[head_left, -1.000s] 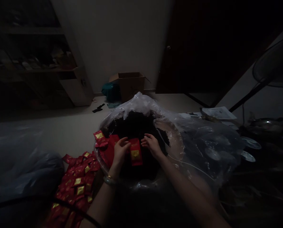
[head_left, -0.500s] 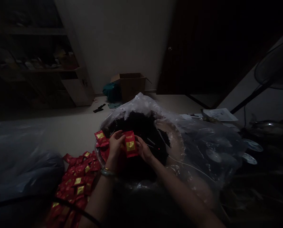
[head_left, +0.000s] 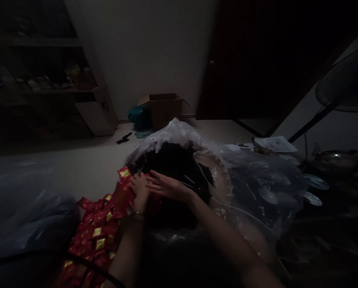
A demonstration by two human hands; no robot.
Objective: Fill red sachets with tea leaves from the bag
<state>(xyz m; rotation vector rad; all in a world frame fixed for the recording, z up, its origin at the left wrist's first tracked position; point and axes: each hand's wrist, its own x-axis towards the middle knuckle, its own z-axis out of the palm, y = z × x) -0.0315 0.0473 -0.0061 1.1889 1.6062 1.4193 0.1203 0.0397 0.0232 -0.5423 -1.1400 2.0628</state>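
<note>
A clear plastic bag (head_left: 179, 132) holds a heap of dark loose material (head_left: 173, 160) in front of me. My left hand (head_left: 138, 190) is curled over red packets with gold labels (head_left: 125, 188) at the bag's left rim. My right hand (head_left: 167, 186) lies across the heap with fingers stretched toward the left hand, touching the red packets there. A bracelet sits on my left wrist. The room is very dim.
Several more red packets (head_left: 96, 232) are piled at lower left. A bluish plastic bag (head_left: 25, 208) lies far left. A cardboard box (head_left: 163, 106) stands by the wall, shelves (head_left: 47, 88) at left, a fan (head_left: 344, 84) and papers (head_left: 275, 143) at right.
The single red packet held up between both hands has come down to the left rim. Both hands moved left and lower; the right hand now reaches across flat.
</note>
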